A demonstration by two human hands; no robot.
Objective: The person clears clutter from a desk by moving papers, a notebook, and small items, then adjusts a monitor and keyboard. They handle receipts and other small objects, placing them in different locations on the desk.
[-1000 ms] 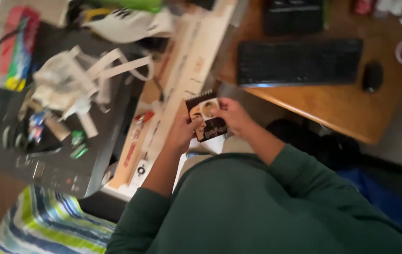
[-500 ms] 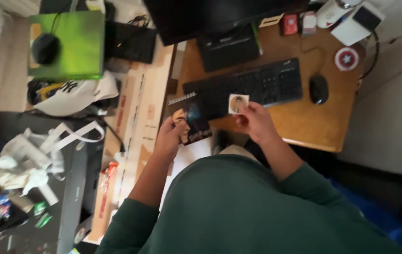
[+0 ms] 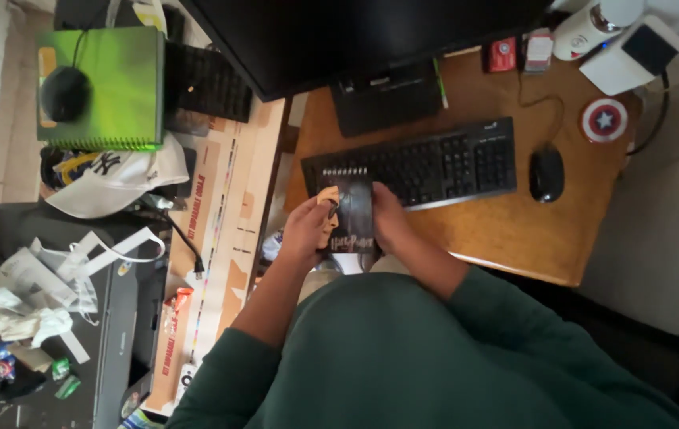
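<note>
Both hands hold a small spiral-bound notepad (image 3: 349, 216) with a dark cover that bears a drawn face and lettering. The left hand (image 3: 305, 230) is clamped on its left edge, thumb lying across the cover, and the right hand (image 3: 389, 217) is closed on its right edge. The notepad sits upright between them, its spiral binding at the far end, just over the near edge of the black keyboard (image 3: 427, 165) and above the person's lap, where a bit of white paper (image 3: 347, 262) shows under it.

The keyboard lies on a wooden tabletop (image 3: 506, 238). To its right rests a black mouse (image 3: 547, 172), its cable running to the far side. Farther right lies a round coaster (image 3: 604, 121) with a star and red rings. A dark monitor (image 3: 355, 36) fills the far middle, its base just beyond the keyboard.

To the left of the tabletop a long cardboard box (image 3: 224, 230) runs from far to near. Left of it lies a white cap (image 3: 117, 183), and beyond that a green spiral notebook (image 3: 101, 87) with a second black mouse (image 3: 64, 93) on top. On the near left, white paper strips (image 3: 61, 270) lie on a dark printer (image 3: 117, 326). The person's green sleeves (image 3: 435, 357) fill the near part of the view
</note>
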